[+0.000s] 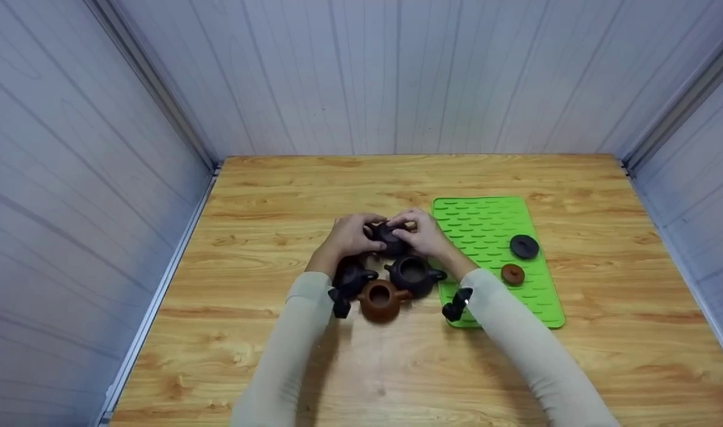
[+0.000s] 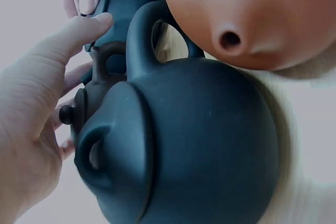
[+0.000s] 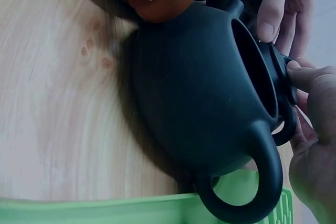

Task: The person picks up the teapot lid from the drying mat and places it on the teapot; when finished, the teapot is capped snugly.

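Observation:
Both hands are at a small dark teapot (image 1: 391, 242) at the back of a teapot cluster. My left hand (image 1: 350, 234) holds its left side, thumb in front, the other fingers partly hidden behind. With thumb and fingers, my right hand (image 1: 421, 232) pinches the dark lid (image 3: 283, 74) on top of it. Close in front stand an open dark teapot (image 3: 194, 87), an open reddish-brown teapot (image 1: 380, 307) and a lidded dark teapot (image 2: 210, 135). A small brown lidded teapot (image 2: 100, 95) sits beneath my left hand in the left wrist view.
To the right lies a green ribbed mat (image 1: 480, 231), bearing a dark lid (image 1: 524, 247) and a reddish-brown lid (image 1: 513, 274). The open dark teapot's handle reaches over the mat's left edge. Pale panels (image 1: 367, 77) enclose the wooden table (image 1: 266, 196) at back and sides.

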The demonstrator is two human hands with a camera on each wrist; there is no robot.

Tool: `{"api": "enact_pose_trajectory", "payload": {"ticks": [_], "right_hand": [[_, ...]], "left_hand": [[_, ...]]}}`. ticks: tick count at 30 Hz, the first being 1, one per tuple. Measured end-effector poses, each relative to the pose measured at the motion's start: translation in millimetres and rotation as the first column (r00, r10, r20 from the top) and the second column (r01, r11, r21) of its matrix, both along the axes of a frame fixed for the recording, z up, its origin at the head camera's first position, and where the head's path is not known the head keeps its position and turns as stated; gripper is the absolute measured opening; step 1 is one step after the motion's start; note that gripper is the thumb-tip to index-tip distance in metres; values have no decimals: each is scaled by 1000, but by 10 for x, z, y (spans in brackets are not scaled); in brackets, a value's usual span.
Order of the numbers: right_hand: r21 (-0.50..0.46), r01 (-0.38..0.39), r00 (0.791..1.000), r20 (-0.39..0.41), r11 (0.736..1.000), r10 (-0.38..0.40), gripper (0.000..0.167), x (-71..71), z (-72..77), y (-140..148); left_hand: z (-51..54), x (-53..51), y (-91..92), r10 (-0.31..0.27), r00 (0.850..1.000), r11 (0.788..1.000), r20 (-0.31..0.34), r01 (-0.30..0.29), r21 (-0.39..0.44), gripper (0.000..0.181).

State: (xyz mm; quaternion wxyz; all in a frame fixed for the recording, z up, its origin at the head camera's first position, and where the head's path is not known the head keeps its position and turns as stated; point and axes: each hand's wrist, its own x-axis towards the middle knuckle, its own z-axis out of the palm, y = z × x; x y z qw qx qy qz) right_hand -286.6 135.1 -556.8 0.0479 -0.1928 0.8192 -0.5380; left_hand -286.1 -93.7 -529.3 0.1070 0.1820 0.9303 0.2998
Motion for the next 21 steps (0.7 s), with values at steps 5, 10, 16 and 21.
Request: {"api": "enact_pose_trajectory", "payload": {"ticks": [5,10,16,21], "right_hand": [[28,11,1000,9,1000,-11,22,-4,-5,18],[23,-7,1000,20,1000,6,23,-16,15,28],[19,-42,999,21,999,42,26,-20,63,54],[27,-58,998,37,998,57,30,-2,85,78]], "left_hand": [[44,67,-46,-32,997,999,-72,32,1,59],[92,180,-85,-57,991,998,-122,54,-30,55],[150,344,-99,-67,987,998,-144,65,-15,50],[181,462,-89,-68,990,996,-123,74,46,55]]}}
